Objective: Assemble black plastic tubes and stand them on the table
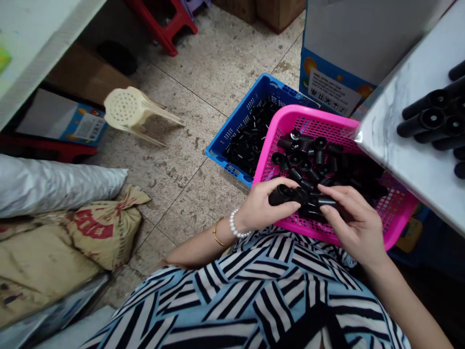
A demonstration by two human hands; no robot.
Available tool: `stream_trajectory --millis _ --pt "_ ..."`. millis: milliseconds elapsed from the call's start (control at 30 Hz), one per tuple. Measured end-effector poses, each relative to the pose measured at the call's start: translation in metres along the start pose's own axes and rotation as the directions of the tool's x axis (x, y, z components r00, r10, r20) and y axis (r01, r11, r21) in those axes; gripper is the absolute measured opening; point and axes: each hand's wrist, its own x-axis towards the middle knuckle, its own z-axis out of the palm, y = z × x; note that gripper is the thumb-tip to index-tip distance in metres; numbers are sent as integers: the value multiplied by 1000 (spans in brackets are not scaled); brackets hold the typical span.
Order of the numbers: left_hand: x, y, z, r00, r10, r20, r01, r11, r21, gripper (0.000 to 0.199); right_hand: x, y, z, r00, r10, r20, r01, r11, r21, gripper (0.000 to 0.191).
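My left hand (pixel 269 203), with a pearl bracelet on its wrist, is closed around short black plastic tubes (pixel 280 195); how many lie in it I cannot tell. Between the thumb and fingers of my right hand (pixel 354 218) is another black tube (pixel 327 200), its near end turned toward the left hand. Both hands are over the near edge of a pink plastic basket (pixel 263 160), which holds many loose black tubes (pixel 305 165). The basket rests close to my lap.
Behind the basket a blue crate (pixel 232 123) holds small black parts. At right, longer black tubes (pixel 432 118) lie on a marbled table (pixel 395 131). A cream stool (pixel 127 109) stands on the floor. Sacks (pixel 105 228) lie at left, and a carton (pixel 334 72) stands at the back.
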Motion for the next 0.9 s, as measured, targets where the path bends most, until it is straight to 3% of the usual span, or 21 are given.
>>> stream_trajectory --millis 100,200,267,333,400,500,567,633,767,900 --pt "-2 -1 12 999 48 17 -47 995 -84 39 -6 5 3 995 69 78 -77 992 99 32" --pt "-3 -7 23 979 192 63 -193 981 8 37 -9 7 7 989 140 55 -146 983 112 21" --pt "-4 -9 26 975 216 45 -219 974 54 28 -9 6 7 982 185 32 -187 975 120 19" --pt "-4 -8 25 993 117 -29 -117 993 8 23 -8 3 7 977 210 17 -211 967 147 21" --pt "-3 -5 25 994 -85 -64 71 976 -204 25 -6 0 7 974 225 -17 -219 960 175 28" --pt "1 -2 26 952 -305 23 259 765 -590 35 -7 -2 11 972 222 -76 -204 959 195 38" --pt "4 -2 28 931 -356 80 303 634 -711 40 -8 -3 15 972 207 -112 -182 963 198 45" --pt "6 -3 29 914 -392 105 333 579 -744 43 -10 -3 18 972 178 -155 -150 973 175 46" --pt "6 -5 30 904 -412 116 363 593 -719 47 -10 -4 16 972 64 -227 -67 998 -6 38" --pt "4 -7 30 923 -378 75 325 657 -681 46 -11 -6 13 982 -33 -184 2 986 -164 46"
